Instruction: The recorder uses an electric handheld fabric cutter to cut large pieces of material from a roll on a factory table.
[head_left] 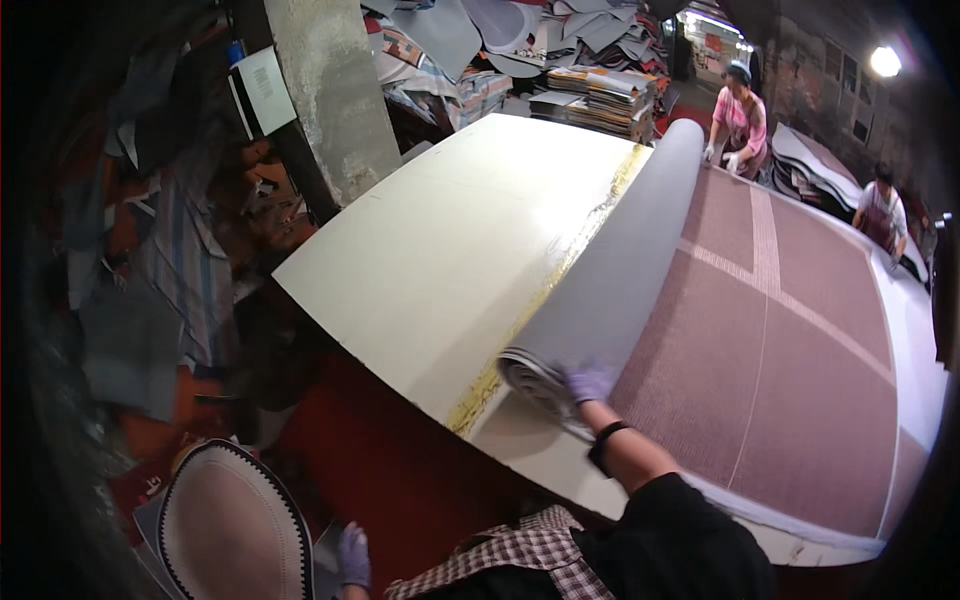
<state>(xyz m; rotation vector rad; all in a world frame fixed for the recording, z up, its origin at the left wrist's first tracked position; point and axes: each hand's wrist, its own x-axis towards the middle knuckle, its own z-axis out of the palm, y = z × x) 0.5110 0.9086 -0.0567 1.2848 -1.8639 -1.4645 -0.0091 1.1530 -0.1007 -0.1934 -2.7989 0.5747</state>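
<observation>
The grey roll (625, 265) is partly wound across the pale surface (440, 260) — brown carpet (810, 410) lies flat and unwound to its right. The right hand (590, 382) touches the near end, fingers too blurred to judge any grip — the left hand (354, 555), loosely extended near an oval mat (235, 525), looks empty.

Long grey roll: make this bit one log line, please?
purple-gloved right hand: at long grey roll, near end | purple-gloved left hand: low, near brown oval mat | brown patterned sheet: flat beside roll
</observation>
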